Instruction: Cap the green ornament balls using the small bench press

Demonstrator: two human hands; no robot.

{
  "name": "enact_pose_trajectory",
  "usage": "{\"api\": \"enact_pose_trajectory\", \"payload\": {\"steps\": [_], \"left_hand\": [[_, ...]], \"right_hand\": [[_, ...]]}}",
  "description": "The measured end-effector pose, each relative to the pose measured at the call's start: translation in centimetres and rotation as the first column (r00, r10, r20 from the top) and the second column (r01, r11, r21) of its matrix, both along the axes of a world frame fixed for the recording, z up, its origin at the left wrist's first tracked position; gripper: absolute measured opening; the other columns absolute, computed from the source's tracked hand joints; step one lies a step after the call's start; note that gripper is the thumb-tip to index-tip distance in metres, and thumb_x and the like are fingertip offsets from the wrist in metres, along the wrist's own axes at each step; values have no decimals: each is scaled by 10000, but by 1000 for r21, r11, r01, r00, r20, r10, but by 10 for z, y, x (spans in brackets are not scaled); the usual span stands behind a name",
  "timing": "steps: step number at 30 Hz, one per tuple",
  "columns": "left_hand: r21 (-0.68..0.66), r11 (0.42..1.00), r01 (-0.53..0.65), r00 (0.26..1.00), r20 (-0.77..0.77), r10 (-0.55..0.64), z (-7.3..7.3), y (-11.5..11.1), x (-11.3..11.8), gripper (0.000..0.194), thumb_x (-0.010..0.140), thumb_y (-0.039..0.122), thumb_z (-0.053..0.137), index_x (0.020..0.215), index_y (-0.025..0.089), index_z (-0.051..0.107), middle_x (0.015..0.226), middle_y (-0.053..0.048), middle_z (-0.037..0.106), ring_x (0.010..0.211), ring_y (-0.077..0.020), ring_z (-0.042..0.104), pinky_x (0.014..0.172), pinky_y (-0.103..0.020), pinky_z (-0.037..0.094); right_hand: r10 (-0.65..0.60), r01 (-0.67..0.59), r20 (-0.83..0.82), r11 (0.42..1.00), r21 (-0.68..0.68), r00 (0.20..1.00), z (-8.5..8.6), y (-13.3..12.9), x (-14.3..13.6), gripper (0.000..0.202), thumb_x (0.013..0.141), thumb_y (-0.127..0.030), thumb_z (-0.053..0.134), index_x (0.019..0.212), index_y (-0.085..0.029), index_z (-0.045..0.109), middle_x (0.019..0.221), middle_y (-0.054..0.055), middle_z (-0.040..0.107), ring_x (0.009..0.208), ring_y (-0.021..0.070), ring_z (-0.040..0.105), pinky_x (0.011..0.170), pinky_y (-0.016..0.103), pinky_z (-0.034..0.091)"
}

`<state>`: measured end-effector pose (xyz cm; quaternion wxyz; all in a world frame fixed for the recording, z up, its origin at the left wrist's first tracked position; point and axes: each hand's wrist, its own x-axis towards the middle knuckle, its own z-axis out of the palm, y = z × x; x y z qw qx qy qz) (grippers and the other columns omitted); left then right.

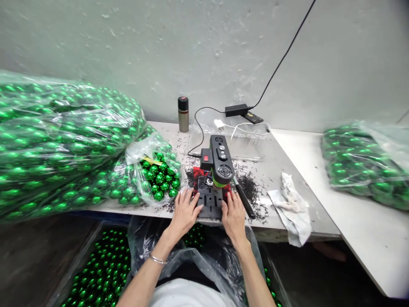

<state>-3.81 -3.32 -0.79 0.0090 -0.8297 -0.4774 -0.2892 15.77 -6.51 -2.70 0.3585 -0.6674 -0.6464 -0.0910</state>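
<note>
Head view | black machine (221, 161), centre of frame, long axis running up-frame | lies between left hand (184, 214) and right hand (234, 216), neither clearly nearer | both open, fingers touching base plate (210, 212) edges

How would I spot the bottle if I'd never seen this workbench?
Find the huge clear bag of shiny green balls on the left of the workbench. Just right of it, near the wall, is the bottle. It stands upright with a black cap and brownish-grey body, unlike the low black box with cords farther right.
</note>
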Motion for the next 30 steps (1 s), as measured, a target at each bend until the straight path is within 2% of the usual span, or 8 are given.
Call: {"api": "enact_pose_trajectory", "payload": {"steps": [5, 10, 13, 18, 22, 24, 26, 30], "left_hand": [[105, 994, 29, 991, 130, -43, 16, -2, -14, 269, 961, 216, 491, 1165, 170, 661, 1230, -126, 663, 1238, -277, 542, 1055, -501, 415], [72, 976, -208, 946, 268, 181, 28, 12, -58, 242, 966, 195, 476, 1084, 176, 686, 1064, -112, 709, 989, -229, 655, 868, -393, 533], [-11, 978, -208, 962, 177, 207, 29, 28, -74, 230, 958, 235, 502, 1075, 156, 683, 1029, -111, 711, 931, -228, 674, 820, -357, 548], [-169, 974, -148, 985, -115, 129, 29, 36, -61, 326, 861, 175, 616, 1186, 183, 644, 1076, -116, 695, 889, -246, 683, 758, -344, 551], [-266, 959, -99, 983, 121, 135, 31, 36, -54, 381, 853, 167, 580, 1231, 193, 618, 1185, -133, 638, 952, -236, 673, 782, -342, 557], [-348, 937, -27, 901, 397, 173, 37, 35, -56, 375, 850, 256, 599, 1215, 179, 625, 1228, -141, 603, 937, -220, 672, 769, -334, 567], [-470, 875, 113, 720, 646, 254, 45, 32, -57, 428, 843, 366, 618, 1216, 156, 624, 1149, -132, 629, 852, -196, 681, 736, -326, 577], [-579, 702, 414, 423, 805, 415, 61, 16, -51, 582, 795, 459, 694, 1266, 132, 594, 850, -56, 687, 744, -172, 690, 750, -320, 579]], "right_hand": [[69, -68, -75, 997, 21, 995, 2, -9, -5, 383, 991, -315, 390, 1321, -193, 543, 1338, 151, 592, 1334, 286, 477, 1066, 543, 424], [72, -65, -124, 996, 62, 990, -3, -23, -14, 361, 982, -287, 410, 1297, -188, 556, 1293, 159, 613, 1226, 274, 565, 1036, 507, 459], [82, -67, -132, 991, 115, 988, -7, -26, -15, 355, 977, -268, 418, 1293, -188, 559, 1284, 157, 620, 1191, 268, 587, 1010, 487, 480], [89, -76, -113, 990, 116, 990, -10, -26, -13, 358, 973, -255, 424, 1300, -192, 555, 1291, 160, 616, 1183, 270, 598, 996, 492, 497], [86, -73, -120, 991, 111, 989, -10, -27, -12, 359, 973, -255, 419, 1302, -196, 552, 1279, 160, 622, 1158, 263, 609, 974, 491, 518], [96, -83, -126, 991, 106, 987, -11, -27, -12, 365, 975, -262, 412, 1308, -196, 546, 1300, 158, 609, 1177, 261, 599, 981, 492, 518], [104, -90, -134, 990, 104, 986, -11, -27, -12, 371, 976, -269, 408, 1315, -196, 541, 1317, 152, 598, 1202, 259, 585, 996, 487, 512], [94, -80, -141, 992, 95, 986, -10, -27, -12, 362, 975, -265, 419, 1305, -188, 548, 1307, 159, 601, 1195, 259, 589, 1005, 488, 506]]}}
